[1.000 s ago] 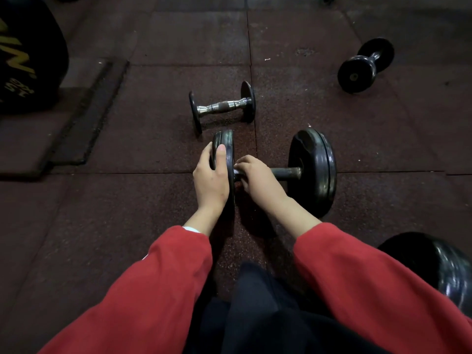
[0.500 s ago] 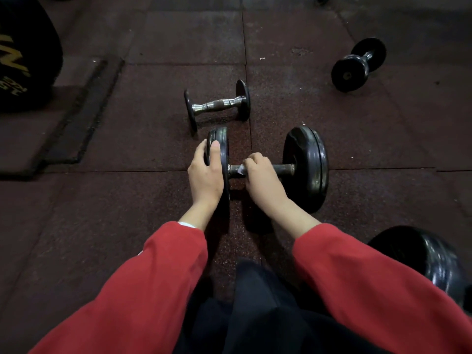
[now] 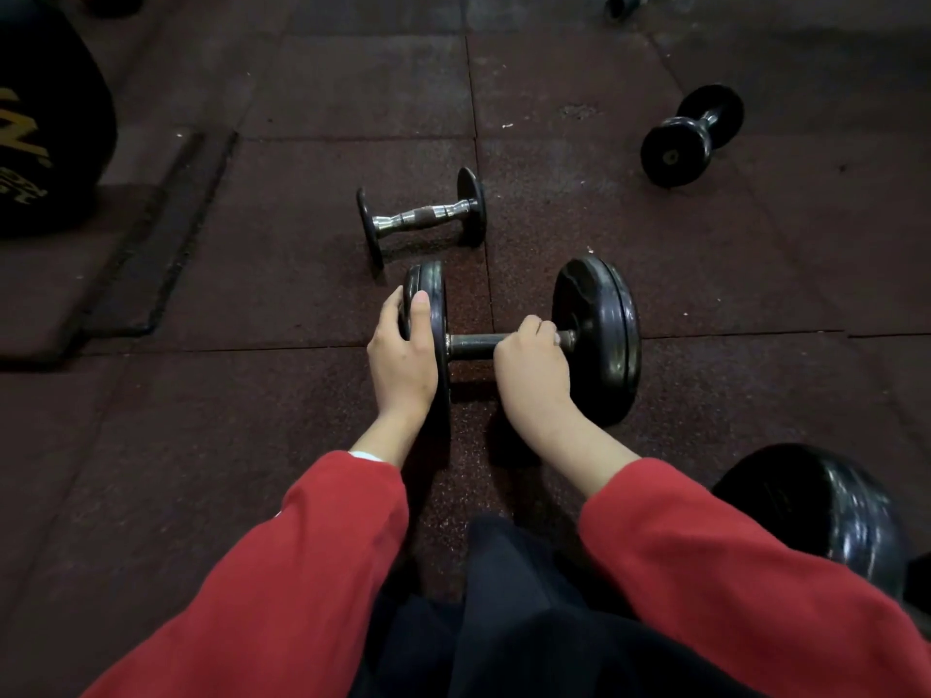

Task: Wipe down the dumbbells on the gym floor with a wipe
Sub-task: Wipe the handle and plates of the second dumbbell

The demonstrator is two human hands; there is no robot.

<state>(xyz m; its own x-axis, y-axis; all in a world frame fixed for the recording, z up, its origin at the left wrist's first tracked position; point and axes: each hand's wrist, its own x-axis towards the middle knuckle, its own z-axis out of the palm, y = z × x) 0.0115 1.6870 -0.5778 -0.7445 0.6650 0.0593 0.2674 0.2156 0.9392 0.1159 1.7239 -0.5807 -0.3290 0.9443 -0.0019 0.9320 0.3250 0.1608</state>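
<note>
A large black dumbbell lies across the dark rubber floor in front of me. My left hand grips its left plate from the near side, thumb on the rim. My right hand is closed around the right end of the bar, next to the right plate; a sliver of white wipe shows at its fingers. A smaller dumbbell with a chrome handle lies just beyond. Another black dumbbell rests at the far right.
A big round black weight sits by my right forearm. A black bag with yellow lettering stands at the far left on a raised mat. A metal piece lies at the top edge.
My right hand has slid rightward along the bar, from beside the left plate to beside the right plate. My left hand has stayed on the left plate.
</note>
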